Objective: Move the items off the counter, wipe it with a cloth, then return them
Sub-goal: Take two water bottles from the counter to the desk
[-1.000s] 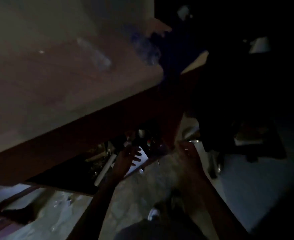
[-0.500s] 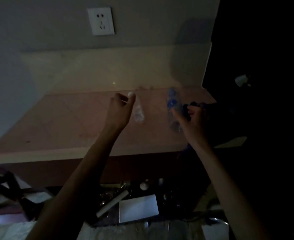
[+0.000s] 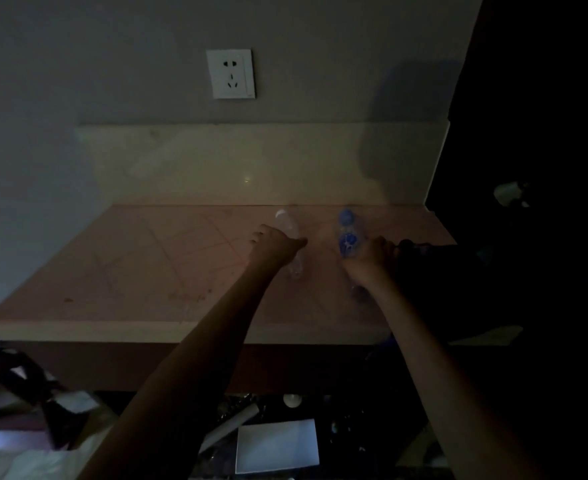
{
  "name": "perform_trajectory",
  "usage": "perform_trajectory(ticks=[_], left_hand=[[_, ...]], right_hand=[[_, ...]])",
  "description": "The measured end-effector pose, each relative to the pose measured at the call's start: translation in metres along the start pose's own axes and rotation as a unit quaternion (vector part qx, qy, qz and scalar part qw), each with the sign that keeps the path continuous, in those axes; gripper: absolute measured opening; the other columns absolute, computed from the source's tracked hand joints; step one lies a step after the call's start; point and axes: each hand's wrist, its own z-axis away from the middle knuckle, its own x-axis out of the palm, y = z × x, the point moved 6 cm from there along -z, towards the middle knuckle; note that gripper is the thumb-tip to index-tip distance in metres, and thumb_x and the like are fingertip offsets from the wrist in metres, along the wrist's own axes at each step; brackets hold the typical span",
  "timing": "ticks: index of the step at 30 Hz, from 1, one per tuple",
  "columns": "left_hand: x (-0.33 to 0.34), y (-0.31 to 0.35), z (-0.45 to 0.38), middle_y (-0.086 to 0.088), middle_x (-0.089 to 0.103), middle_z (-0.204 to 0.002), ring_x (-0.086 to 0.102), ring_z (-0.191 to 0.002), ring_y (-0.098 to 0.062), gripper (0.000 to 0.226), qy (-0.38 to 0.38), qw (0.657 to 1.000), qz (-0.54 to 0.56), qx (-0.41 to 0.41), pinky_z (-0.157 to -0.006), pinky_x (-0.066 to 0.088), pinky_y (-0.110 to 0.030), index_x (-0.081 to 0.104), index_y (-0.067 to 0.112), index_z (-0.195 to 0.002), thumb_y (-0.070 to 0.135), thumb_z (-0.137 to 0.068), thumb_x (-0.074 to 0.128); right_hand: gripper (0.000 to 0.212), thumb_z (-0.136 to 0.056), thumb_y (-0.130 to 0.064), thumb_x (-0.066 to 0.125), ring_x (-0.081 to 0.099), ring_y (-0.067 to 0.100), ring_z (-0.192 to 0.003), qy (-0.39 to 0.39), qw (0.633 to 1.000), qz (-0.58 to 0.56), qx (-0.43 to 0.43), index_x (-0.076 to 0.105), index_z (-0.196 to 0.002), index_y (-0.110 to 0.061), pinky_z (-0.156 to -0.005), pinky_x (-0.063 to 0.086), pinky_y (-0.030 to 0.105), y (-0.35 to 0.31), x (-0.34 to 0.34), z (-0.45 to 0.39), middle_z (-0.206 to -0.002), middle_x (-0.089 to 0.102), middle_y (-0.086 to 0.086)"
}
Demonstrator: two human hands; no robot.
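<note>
The room is dim. My left hand is wrapped around a clear plastic bottle with a white cap, standing upright on the pinkish counter. Just to the right, my right hand grips a clear bottle with a blue cap and blue label, also upright on the counter. Both bottles stand toward the counter's back right, a hand's width apart.
A white wall socket sits above the pale backsplash. Something dark lies at the counter's right end. Below the counter, on the floor, are a white sheet, a pale tube and small clutter. A bag lies at lower left.
My view rose from the floor items under the counter to the countertop. Both hands came up with the bottles and lowered them from mid-air onto the counter.
</note>
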Motion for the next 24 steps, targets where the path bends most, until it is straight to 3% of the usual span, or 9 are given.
perform_trajectory(ticks=[2,5,8,10,14,17,19,21,24], left_hand=[[-0.011,-0.003,0.005,-0.027,0.026,-0.154,0.033,-0.141,-0.036,0.100,0.006,0.999,0.030,0.015,-0.109,0.035,-0.038,0.014,-0.012,-0.149,0.048,-0.087,0.065],[-0.037,-0.021,0.016,-0.027,0.046,-0.137,0.047,-0.127,-0.037,0.080,0.051,0.993,0.105,0.020,-0.098,0.043,-0.039,0.038,-0.014,-0.137,0.042,-0.087,0.066],[-0.068,-0.056,0.043,-0.013,0.061,-0.107,0.063,-0.090,-0.024,0.071,0.077,0.963,0.255,0.030,-0.065,0.048,-0.027,0.048,-0.006,-0.128,0.042,-0.081,0.073],[-0.089,-0.083,0.075,-0.007,0.063,-0.097,0.062,-0.077,-0.015,0.077,0.084,0.941,0.325,0.032,-0.052,0.047,-0.020,0.053,0.001,-0.126,0.052,-0.071,0.071],[-0.122,-0.151,0.143,-0.005,0.068,-0.089,0.066,-0.076,-0.016,0.042,0.122,0.876,0.466,0.030,-0.053,0.052,-0.024,0.062,0.015,-0.112,0.036,-0.076,0.062],[-0.125,-0.215,0.196,-0.009,0.069,-0.094,0.065,-0.078,-0.018,0.036,0.153,0.843,0.515,0.009,-0.061,0.052,-0.026,0.068,0.019,-0.113,0.032,-0.079,0.066],[-0.121,-0.254,0.228,-0.003,0.071,-0.091,0.067,-0.080,-0.017,0.047,0.192,0.835,0.515,-0.011,-0.064,0.053,-0.026,0.073,0.025,-0.105,0.048,-0.066,0.081],[-0.117,-0.291,0.262,-0.001,0.072,-0.086,0.067,-0.076,-0.020,0.063,0.226,0.826,0.514,-0.048,-0.056,0.052,-0.024,0.073,0.026,-0.104,0.058,-0.051,0.085],[-0.116,-0.336,0.309,-0.003,0.070,-0.087,0.066,-0.078,-0.026,0.073,0.272,0.811,0.509,-0.097,-0.056,0.053,-0.025,0.068,0.023,-0.115,0.061,-0.055,0.084]], right_hand=[[0.068,-0.072,-0.050,0.071,0.050,0.035,-0.117,0.006,1.000,-0.010,-0.023,0.052,-0.118,-0.004,-0.095,0.048,0.042,-0.003,0.002,0.001,-0.122,0.056,0.017],[0.077,-0.064,-0.048,0.077,0.054,0.033,-0.115,-0.015,0.992,-0.113,-0.055,0.052,-0.122,-0.004,-0.092,0.051,0.044,-0.007,0.005,0.007,-0.120,0.058,0.015],[0.067,-0.063,-0.042,0.079,0.067,0.024,-0.095,-0.093,0.952,-0.281,-0.080,0.053,-0.117,-0.013,-0.078,0.059,0.043,-0.024,0.008,0.032,-0.107,0.065,0.006],[0.056,-0.071,-0.037,0.079,0.070,0.020,-0.084,-0.178,0.914,-0.358,-0.076,0.049,-0.115,-0.021,-0.071,0.061,0.047,-0.041,0.014,0.060,-0.102,0.066,0.003],[0.052,-0.076,-0.027,0.077,0.071,0.017,-0.086,-0.299,0.841,-0.435,-0.117,0.051,-0.121,-0.020,-0.070,0.058,0.035,-0.079,0.030,0.126,-0.109,0.068,0.001],[0.055,-0.077,-0.024,0.077,0.069,0.011,-0.096,-0.395,0.793,-0.442,-0.140,0.052,-0.126,-0.023,-0.075,0.057,0.027,-0.094,0.058,0.184,-0.114,0.066,-0.005],[0.057,-0.076,-0.017,0.078,0.068,0.007,-0.096,-0.449,0.755,-0.453,-0.153,0.053,-0.127,-0.020,-0.072,0.054,0.019,-0.097,0.078,0.221,-0.115,0.067,-0.002],[0.064,-0.068,-0.011,0.079,0.069,0.005,-0.093,-0.513,0.719,-0.441,-0.159,0.053,-0.127,-0.012,-0.071,0.053,0.015,-0.099,0.110,0.259,-0.114,0.068,0.002],[0.066,-0.060,-0.014,0.073,0.069,0.003,-0.085,-0.607,0.677,-0.389,-0.150,0.052,-0.122,-0.012,-0.070,0.055,0.015,-0.104,0.159,0.317,-0.111,0.067,0.004]])
